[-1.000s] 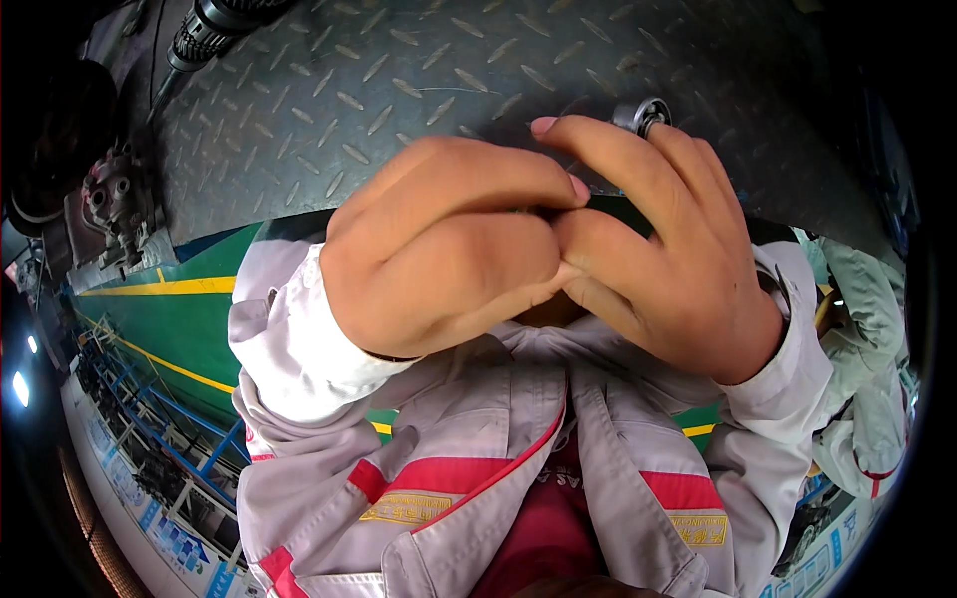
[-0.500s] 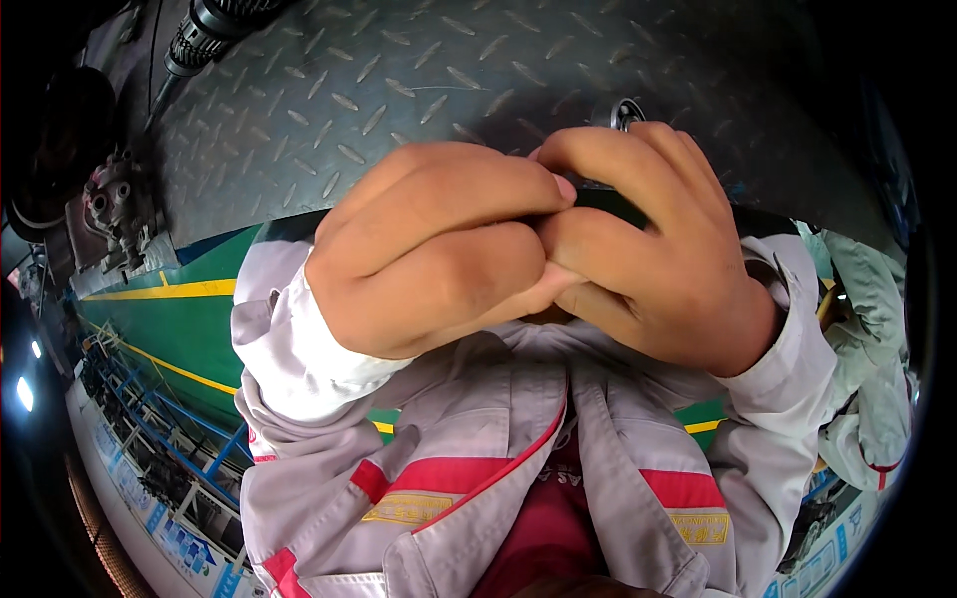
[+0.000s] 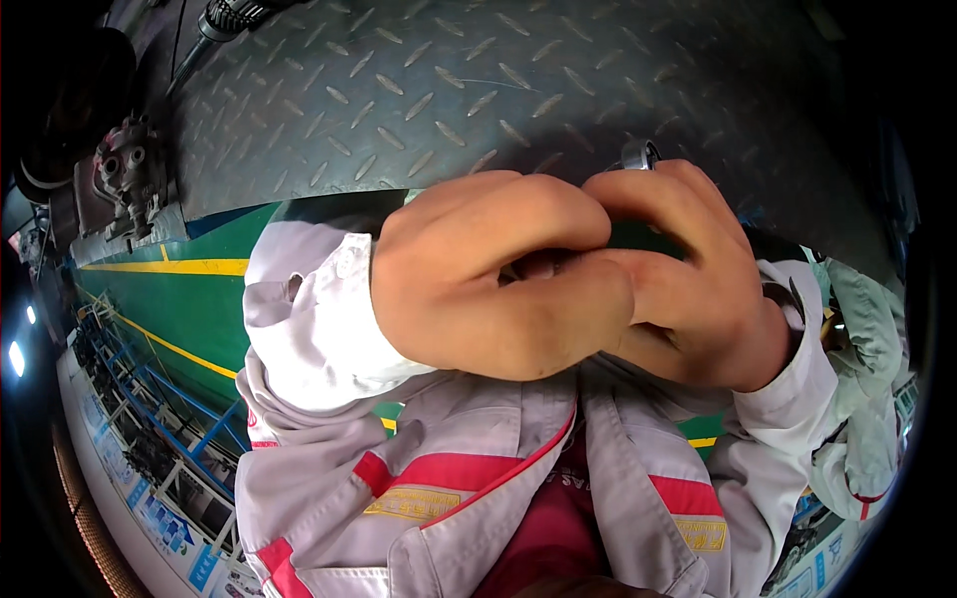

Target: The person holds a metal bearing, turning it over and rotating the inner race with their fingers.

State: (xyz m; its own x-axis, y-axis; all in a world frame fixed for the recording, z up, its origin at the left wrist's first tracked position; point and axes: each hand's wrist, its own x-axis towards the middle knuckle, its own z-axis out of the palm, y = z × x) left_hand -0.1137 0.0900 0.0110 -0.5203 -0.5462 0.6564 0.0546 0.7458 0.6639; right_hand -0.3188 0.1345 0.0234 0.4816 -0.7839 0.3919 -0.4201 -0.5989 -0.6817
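My left hand (image 3: 498, 279) and my right hand (image 3: 688, 269) are pressed together in front of my chest, fingers curled. The left fingers overlap the right thumb and fingertips, so whatever lies between them is hidden. A shiny metal ring (image 3: 640, 152) shows just beyond the right hand's bent knuckles, partly covered by them. It appears to be held in that hand, though its lower part cannot be seen. What the left fingers grip cannot be made out.
A dark tread-plate bench top (image 3: 399, 110) lies beyond my hands. At its left stand a grey cast metal housing (image 3: 125, 179) and a geared shaft (image 3: 224, 20). A green floor (image 3: 169, 309) with yellow lines is below. Pale cloth (image 3: 862, 329) hangs at the right.
Both hands have come slightly nearer my body and to the right, the metal ring moving with the right one. The left fingers have curled and rolled further over the right fingertips.
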